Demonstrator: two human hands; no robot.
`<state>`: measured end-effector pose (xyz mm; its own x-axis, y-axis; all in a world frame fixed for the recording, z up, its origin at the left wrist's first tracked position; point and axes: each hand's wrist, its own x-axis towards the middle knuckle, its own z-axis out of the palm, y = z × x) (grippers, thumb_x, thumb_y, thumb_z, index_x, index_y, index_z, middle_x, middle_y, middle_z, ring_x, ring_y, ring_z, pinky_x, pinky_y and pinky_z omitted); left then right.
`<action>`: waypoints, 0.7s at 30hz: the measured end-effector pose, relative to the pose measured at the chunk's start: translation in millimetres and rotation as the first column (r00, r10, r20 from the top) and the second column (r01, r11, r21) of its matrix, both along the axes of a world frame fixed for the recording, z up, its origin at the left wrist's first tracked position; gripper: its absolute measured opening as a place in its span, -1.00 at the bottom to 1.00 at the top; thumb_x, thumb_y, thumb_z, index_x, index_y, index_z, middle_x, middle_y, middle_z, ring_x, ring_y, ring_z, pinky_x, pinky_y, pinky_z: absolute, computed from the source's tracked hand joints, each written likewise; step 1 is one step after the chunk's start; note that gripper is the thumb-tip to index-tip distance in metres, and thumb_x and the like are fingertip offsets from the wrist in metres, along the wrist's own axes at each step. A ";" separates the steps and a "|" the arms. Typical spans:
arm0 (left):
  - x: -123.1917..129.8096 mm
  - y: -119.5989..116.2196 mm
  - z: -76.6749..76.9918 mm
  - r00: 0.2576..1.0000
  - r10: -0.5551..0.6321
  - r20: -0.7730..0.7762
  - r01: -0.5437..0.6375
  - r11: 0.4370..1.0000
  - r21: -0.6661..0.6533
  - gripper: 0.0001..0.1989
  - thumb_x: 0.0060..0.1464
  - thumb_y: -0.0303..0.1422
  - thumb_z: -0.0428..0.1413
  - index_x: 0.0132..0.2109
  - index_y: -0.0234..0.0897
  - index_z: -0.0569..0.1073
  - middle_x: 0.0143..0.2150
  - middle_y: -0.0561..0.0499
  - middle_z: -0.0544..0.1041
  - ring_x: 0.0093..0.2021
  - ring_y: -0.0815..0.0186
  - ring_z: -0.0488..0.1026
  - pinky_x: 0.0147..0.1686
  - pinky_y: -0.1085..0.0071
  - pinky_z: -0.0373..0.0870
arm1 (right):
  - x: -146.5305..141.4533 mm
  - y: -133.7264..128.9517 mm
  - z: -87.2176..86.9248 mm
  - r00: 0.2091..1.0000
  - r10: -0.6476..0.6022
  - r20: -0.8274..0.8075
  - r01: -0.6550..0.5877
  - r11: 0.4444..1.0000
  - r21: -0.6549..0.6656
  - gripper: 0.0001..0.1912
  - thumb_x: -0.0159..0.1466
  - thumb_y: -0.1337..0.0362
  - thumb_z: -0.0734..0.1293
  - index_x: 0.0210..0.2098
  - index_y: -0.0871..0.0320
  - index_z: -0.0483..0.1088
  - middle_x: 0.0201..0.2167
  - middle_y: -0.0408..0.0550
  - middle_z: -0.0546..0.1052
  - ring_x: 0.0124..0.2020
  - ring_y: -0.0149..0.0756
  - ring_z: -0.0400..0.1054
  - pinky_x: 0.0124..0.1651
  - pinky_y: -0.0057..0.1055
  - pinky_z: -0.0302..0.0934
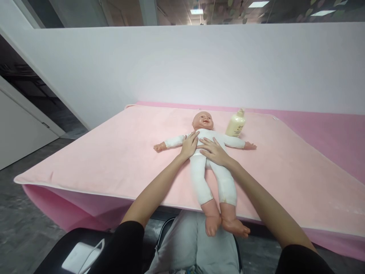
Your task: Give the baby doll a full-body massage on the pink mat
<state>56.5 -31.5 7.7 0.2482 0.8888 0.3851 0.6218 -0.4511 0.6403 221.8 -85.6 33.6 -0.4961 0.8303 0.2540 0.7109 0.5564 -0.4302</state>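
Note:
A baby doll point(198, 179) with a white cloth body lies on its back, its head toward the wall and its feet over the table's near edge. My left hand point(189, 146) rests flat on the side of its torso, below the shoulder, with the fingers stretched out. Across the belly lies my right hand point(214, 151), fingers spread and pointing left. Both palms face down on the doll and neither hand grips anything. A pale yellow pump bottle point(235, 123) stands just beyond the doll's arm on the right.
A light pink blanket point(114, 152) covers the table over a darker pink cloth point(327, 133). Behind it rises a white wall point(182, 64). At lower left, a white device with a cable point(81, 258) lies on a black chair point(54, 251).

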 end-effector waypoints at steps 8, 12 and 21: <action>1.6 -0.5 -0.7 1.000 -0.009 0.000 0.009 1.000 0.024 -0.56 0.30 -0.36 -0.17 0.25 -0.25 0.31 0.32 -0.09 0.29 0.37 0.23 0.12 0.35 0.00 -0.08 | 16.6 20.3 -13.0 0.949 -0.310 -0.052 0.308 0.951 -0.040 -0.42 0.36 -0.05 0.11 0.31 -0.02 0.17 0.41 -0.03 0.00 0.43 -0.06 -0.19 0.37 0.21 -0.36; 0.1 -4.5 1.1 0.996 -0.070 0.061 0.066 0.996 0.061 -0.60 0.23 -0.38 -0.08 0.15 -0.27 0.43 0.29 -0.14 0.33 0.34 0.18 0.19 0.35 0.00 -0.03 | 28.1 34.4 -29.7 0.907 -0.371 -0.200 0.360 0.929 -0.089 -0.33 0.34 -0.07 0.09 0.35 0.08 0.09 0.39 0.04 0.04 0.43 -0.09 -0.17 0.40 0.12 -0.32; 8.1 -29.4 22.2 0.824 -0.556 0.109 0.562 0.827 -0.032 -0.69 0.11 -0.47 -0.01 -0.15 -0.18 0.60 -0.10 0.06 0.63 0.09 0.26 0.49 0.39 0.07 -0.12 | 35.4 46.0 -48.1 0.844 -0.354 -0.404 0.354 0.932 -0.077 -0.41 0.32 0.10 0.06 0.26 0.18 0.24 0.34 0.04 0.19 0.39 -0.19 -0.04 0.42 -0.04 -0.26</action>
<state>64.6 -60.9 29.8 0.6759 0.6304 0.3816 0.2123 -0.6625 0.7184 257.1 -39.7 -14.5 -0.0225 0.9297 0.3677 0.6230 0.3007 -0.7221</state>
